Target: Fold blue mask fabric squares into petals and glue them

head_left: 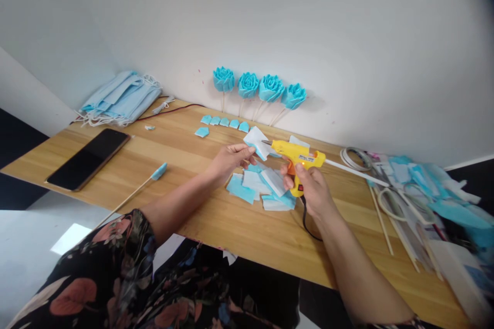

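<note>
Frame centre: my glue gun (304,156), yellow with an orange trigger (290,167) (its switch (300,188) is red), and my white-and-blue piece (257,138). Upper centre: four turquoise flowers (247,85). Upper left: pale blue masks (125,96). Lower left: my black sleeve (116,252), floral in coral. Table (235,231): brown wood grain.

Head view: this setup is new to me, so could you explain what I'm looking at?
There's no machine here: these are a person's bare hands, filmed by a camera worn on the head, facing forward and down. The right hand grips a yellow glue gun; its nozzle is at a blue-and-white fabric piece pinched by the left hand. On the wooden table lie loose cut pieces, a smartphone and a pile of face masks. Four blue fabric roses on sticks stand along the wall.
</note>
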The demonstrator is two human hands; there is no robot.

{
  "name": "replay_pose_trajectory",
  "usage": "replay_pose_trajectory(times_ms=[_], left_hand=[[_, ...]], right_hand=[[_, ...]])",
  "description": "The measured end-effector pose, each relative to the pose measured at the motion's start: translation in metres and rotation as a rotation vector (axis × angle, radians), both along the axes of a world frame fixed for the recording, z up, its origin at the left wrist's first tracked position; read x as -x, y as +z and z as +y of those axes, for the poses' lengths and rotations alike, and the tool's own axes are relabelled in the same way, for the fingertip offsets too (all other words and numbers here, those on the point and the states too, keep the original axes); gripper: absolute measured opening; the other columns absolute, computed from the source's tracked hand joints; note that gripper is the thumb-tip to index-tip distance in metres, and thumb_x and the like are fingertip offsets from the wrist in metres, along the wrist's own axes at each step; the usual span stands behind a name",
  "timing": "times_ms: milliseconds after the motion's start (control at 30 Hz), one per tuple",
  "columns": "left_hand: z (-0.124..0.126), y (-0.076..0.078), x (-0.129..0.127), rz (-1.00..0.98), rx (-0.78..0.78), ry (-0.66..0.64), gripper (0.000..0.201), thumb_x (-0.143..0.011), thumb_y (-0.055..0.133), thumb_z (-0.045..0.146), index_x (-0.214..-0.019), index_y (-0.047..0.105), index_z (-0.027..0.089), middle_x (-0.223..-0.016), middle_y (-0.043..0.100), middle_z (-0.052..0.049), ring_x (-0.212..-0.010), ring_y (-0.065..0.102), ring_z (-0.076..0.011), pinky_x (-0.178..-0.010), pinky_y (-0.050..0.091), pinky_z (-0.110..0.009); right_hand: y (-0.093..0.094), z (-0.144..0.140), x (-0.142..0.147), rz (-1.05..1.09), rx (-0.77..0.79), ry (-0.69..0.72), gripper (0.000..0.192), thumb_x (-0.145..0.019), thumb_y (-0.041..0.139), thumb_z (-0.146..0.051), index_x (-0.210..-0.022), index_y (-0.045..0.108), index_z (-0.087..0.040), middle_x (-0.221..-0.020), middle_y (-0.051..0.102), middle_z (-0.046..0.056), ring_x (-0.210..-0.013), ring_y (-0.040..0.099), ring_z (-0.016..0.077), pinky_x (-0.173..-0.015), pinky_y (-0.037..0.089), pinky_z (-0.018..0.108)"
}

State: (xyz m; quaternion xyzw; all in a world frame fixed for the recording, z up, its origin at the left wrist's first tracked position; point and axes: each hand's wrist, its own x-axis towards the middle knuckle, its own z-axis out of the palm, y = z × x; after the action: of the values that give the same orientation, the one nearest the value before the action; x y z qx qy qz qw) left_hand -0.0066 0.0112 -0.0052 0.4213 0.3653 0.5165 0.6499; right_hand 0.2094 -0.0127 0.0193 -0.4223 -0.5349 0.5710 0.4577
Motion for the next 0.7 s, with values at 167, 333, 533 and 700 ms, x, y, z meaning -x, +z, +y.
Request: replay_pose_trajectory(times_ms=[167,333,533,700], left_hand=[[0.000,0.000,-0.001,0.001,0.007,0.010,0.031,-0.075,0.077,0.044,-0.071,0.072,0.014,-0.068,0.068,-0.005,-0.063,0.057,-0.0112,-0.061,0.041,-0.025],[-0.001,0.004,0.000,-0.013,0.028,0.012,0.029,-0.076,0.076,0.041,-0.072,0.071,0.014,-0.067,0.067,-0.005,-0.062,0.057,-0.0106,-0.060,0.041,-0.024],[-0.002,0.007,0.001,-0.055,0.044,0.028,0.029,-0.080,0.073,0.038,-0.066,0.062,0.015,-0.065,0.066,-0.005,-0.060,0.058,-0.0113,-0.059,0.041,-0.025],[-0.002,0.009,0.003,-0.039,0.061,0.043,0.028,-0.081,0.071,0.035,-0.066,0.059,0.015,-0.064,0.064,-0.004,-0.059,0.057,-0.0108,-0.059,0.041,-0.026]], right_hand=[[-0.001,0.000,0.001,-0.002,0.000,0.003,0.041,-0.080,0.068,-0.059,-0.095,0.066,-0.021,-0.080,0.064,0.001,-0.052,0.045,0.0083,-0.050,0.044,0.025],[-0.001,0.002,-0.002,-0.059,-0.063,-0.047,0.041,-0.082,0.065,-0.059,-0.096,0.067,-0.021,-0.078,0.065,0.002,-0.054,0.048,0.0108,-0.049,0.043,0.026],[0.000,0.019,-0.033,-0.489,-0.333,-0.357,0.036,-0.084,0.062,-0.054,-0.087,0.069,-0.019,-0.072,0.065,0.003,-0.059,0.056,0.0150,-0.058,0.047,0.029],[-0.002,0.038,-0.069,-0.989,-0.418,-0.554,0.033,-0.084,0.064,-0.048,-0.098,0.070,-0.018,-0.088,0.072,0.009,-0.081,0.066,0.0248,-0.073,0.051,0.036]])
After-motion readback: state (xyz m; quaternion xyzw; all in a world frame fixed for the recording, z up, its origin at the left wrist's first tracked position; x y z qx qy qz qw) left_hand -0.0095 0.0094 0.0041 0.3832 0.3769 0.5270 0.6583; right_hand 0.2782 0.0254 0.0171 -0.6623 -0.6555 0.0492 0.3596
